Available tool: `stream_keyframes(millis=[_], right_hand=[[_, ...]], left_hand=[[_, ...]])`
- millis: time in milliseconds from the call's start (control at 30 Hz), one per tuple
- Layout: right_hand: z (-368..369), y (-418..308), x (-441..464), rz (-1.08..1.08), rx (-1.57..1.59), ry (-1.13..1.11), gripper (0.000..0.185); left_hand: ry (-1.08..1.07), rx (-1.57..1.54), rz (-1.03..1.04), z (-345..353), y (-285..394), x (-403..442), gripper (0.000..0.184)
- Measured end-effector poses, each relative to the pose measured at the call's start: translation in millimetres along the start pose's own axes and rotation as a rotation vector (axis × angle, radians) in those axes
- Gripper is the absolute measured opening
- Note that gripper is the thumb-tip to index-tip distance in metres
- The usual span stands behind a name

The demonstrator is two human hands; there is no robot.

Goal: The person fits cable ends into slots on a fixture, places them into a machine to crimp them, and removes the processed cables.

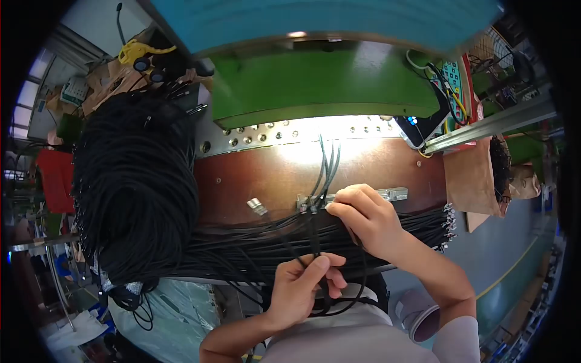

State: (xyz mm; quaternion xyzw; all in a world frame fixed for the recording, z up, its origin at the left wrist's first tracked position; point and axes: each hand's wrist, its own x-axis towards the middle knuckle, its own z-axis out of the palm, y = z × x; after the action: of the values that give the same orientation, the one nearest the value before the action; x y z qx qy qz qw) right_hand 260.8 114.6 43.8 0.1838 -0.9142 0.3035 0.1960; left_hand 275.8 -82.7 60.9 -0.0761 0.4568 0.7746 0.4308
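Note:
My left hand (296, 291) is closed around thin black cables (314, 236) low in front of my body. One of them carries a silver connector (256, 207) that sticks up to the left. Higher up, my right hand (374, 225) pinches at a cable end beside a narrow metal fixture (394, 194); its fingertips hide what exactly lies between them. Small plugs (308, 208) sit at the fixture's left part, left of my right fingertips. Several dark cables (327, 163) run from there up toward the lit machine.
A large heap of black cables (133, 175) fills the left side. More cable lengths lie along the table's front edge, their metal ends (448, 227) at the right. A green machine housing (327, 85) overhangs the brown tabletop (242, 184). A phone-like screen (423, 124) and paper bag (472, 175) stand right.

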Motion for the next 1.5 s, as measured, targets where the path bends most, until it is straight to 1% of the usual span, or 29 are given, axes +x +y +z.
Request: stream_keyframes(millis=[33, 100, 200, 467, 500, 600, 667, 733, 767, 800, 867, 900, 1000, 1033, 1133, 1167, 1233, 1267, 1333, 1367, 1400, 1433, 1467, 1500], right_hand=[[1, -1, 1, 0.034, 0.011, -0.036, 0.029], [0, 3, 5, 0.086, 0.034, -0.081, 0.026], [-6, 1, 12, 0.067, 0.077, -0.134, 0.026], [0, -9, 15, 0.092, -0.068, -0.17, 0.024], [2, -15, 16, 0.093, -0.163, -0.221, 0.025], [-1, -5, 13, 0.003, -0.063, -0.16, 0.029], [-10, -7, 17, -0.084, -0.144, -0.034, 0.032], [-10, -13, 15, -0.163, -0.194, 0.046, 0.032], [-12, -12, 13, -0.151, -0.204, 0.027, 0.03], [-14, -7, 11, -0.104, -0.178, 0.056, 0.03], [-15, 4, 1, -0.005, -0.105, 0.094, 0.029], [-16, 4, 2, -0.013, -0.087, -0.007, 0.031], [-9, 5, -5, -0.011, -0.138, -0.121, 0.033], [-12, 5, -4, -0.006, -0.14, -0.177, 0.031], [-16, -1, 12, -0.034, -0.152, -0.296, 0.029], [-20, 2, 13, -0.05, -0.148, -0.296, 0.029], [-28, 7, 15, -0.092, -0.137, -0.291, 0.028], [-31, 6, 19, -0.133, -0.221, -0.239, 0.027], [-38, -3, 19, -0.195, -0.373, -0.15, 0.027], [-37, -4, 17, -0.162, -0.299, -0.196, 0.022], [-38, 0, 9, -0.076, -0.25, -0.113, 0.021], [-38, 8, -1, -0.003, -0.198, -0.033, 0.021], [-39, 14, -6, 0.068, -0.137, 0.039, 0.021], [-39, 14, -5, 0.207, 0.018, 0.082, 0.019]], left_hand=[[-0.022, -0.063, -0.055, 0, 2, 1, 0.029], [-0.049, -0.087, -0.05, -3, 1, 3, 0.03], [-0.071, -0.121, -0.08, -2, -1, 4, 0.032], [-0.128, -0.22, -0.137, -5, 0, 7, 0.038], [-0.139, -0.211, -0.134, -5, -1, 7, 0.039], [-0.19, -0.193, -0.151, -5, 1, 10, 0.04], [-0.22, -0.214, -0.185, -1, 6, 11, 0.04], [-0.321, -0.177, -0.383, 7, 16, 12, 0.042], [-0.254, -0.097, -0.3, 14, 23, 7, 0.042], [-0.184, -0.02, -0.204, 19, 30, 5, 0.042], [-0.156, 0.163, 0.064, 9, 35, 2, 0.04], [-0.191, 0.078, -0.013, 1, 33, 3, 0.037], [-0.305, 0.019, -0.218, -6, 31, 10, 0.035], [-0.266, 0.048, -0.241, -4, 29, 12, 0.035], [-0.275, 0.029, -0.297, 0, 23, 17, 0.035], [-0.25, -0.011, -0.317, 3, 23, 19, 0.035], [-0.288, -0.016, -0.314, 2, 21, 22, 0.035], [-0.302, -0.018, -0.311, 2, 23, 24, 0.035], [-0.386, 0.058, -0.388, 7, 28, 27, 0.036], [-0.416, 0.118, -0.428, 14, 32, 28, 0.038], [-0.453, 0.185, -0.451, 20, 37, 31, 0.04], [-0.41, 0.402, -0.072, 17, 36, 23, 0.047], [-0.229, 0.596, 0.323, 16, 37, 18, 0.055], [-0.201, 0.477, 0.307, 12, 47, 14, 0.051]])
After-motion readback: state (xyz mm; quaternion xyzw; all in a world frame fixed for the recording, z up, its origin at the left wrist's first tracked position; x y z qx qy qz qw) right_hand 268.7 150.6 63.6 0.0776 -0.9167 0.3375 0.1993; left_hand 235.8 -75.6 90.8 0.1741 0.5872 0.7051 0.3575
